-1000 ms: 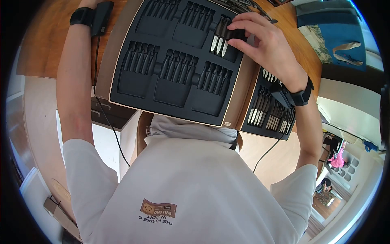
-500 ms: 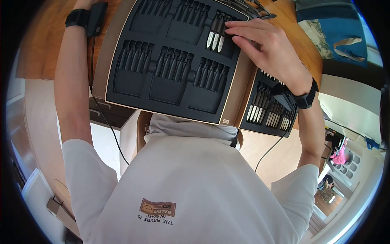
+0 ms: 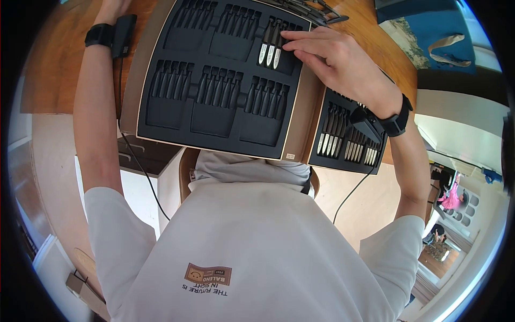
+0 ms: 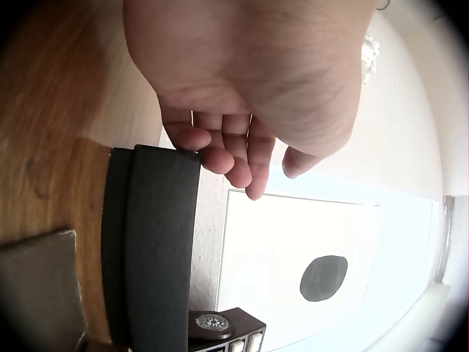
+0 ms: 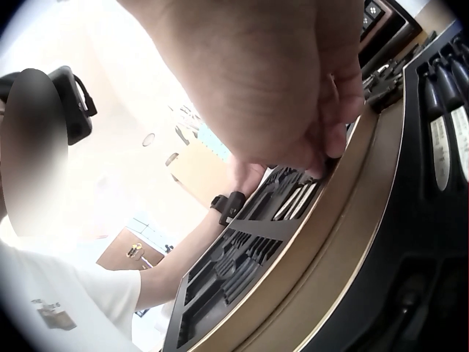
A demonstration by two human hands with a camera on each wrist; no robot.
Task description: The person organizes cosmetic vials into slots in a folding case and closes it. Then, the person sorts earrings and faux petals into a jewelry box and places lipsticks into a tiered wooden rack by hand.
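Observation:
In the head view, a black moulded tray (image 3: 214, 144) fills the top middle. Its upper right compartment holds three slim cutlery pieces (image 3: 270, 51) with dark shanks and pale rounded ends. My right hand (image 3: 343, 56) reaches over that compartment from the right. Its fingertips rest right beside the rightmost piece, fingers fairly straight and thumb apart from them. The fingers partly hide that compartment's right side. My left hand (image 4: 242, 81) has loosely bent fingers and holds nothing; its fingertips overlap a black slab (image 4: 161, 242) in the left wrist view.
A second tray (image 3: 332, 165), lower right, carries several similar cutlery pieces. Behind the first tray lies a pile of dark cutlery (image 3: 316, 9) on the wooden table (image 3: 370, 29). A blue bag (image 3: 456, 32) stands at the upper right. A black cable (image 3: 142, 166) hangs near my left arm.
My right hand's fingertips and thumb have moved closer together beside the rightmost piece. The trays have shifted slightly left in the head view. My left arm stays about where it was.

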